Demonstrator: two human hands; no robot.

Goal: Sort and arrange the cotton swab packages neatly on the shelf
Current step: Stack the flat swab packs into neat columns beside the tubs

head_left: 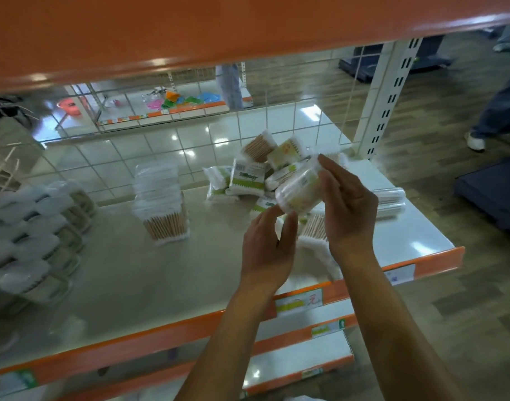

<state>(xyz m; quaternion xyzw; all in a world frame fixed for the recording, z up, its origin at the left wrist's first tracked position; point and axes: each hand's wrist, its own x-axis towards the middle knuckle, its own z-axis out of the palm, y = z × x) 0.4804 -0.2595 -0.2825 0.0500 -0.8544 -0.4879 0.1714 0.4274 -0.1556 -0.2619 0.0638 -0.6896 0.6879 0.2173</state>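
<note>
Both hands are up over the shelf (126, 273) near its right end: the right hand (348, 204) grips a round clear tub of cotton swabs (301, 192), the left hand (267, 250) cups under it, fingertips touching. Label's too blurry to read. A loose pile of green-and-white swab packs (248, 180) lies behind, toward the back right corner. A price tag (300, 302) on the front edge shows "元".

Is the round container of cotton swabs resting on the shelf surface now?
No, the round container is lifted above the shelf, held between the left hand and the right hand.
</note>
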